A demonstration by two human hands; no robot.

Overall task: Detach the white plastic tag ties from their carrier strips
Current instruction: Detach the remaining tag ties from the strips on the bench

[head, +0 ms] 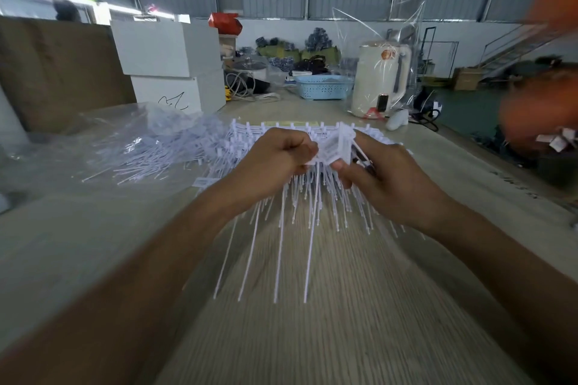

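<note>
Closest to me, thin white ties hang down over the pale wood-grain table, long and whippy like stiff bristles. Above them both hands are closed on one strip held just over the table: the left hand pinches its left end, the right hand grips the other end with thumb underneath. This plastic looks featherlight, springy and slick; I'd judge it best taken at the blocky heads beside the strip, since the tails would only bend and slide through the fingers. Just behind lie more strips in a ribbed row, and to the left a loose heap on crinkled clear film. Farther off stand a blue basket and white boxes.
</note>
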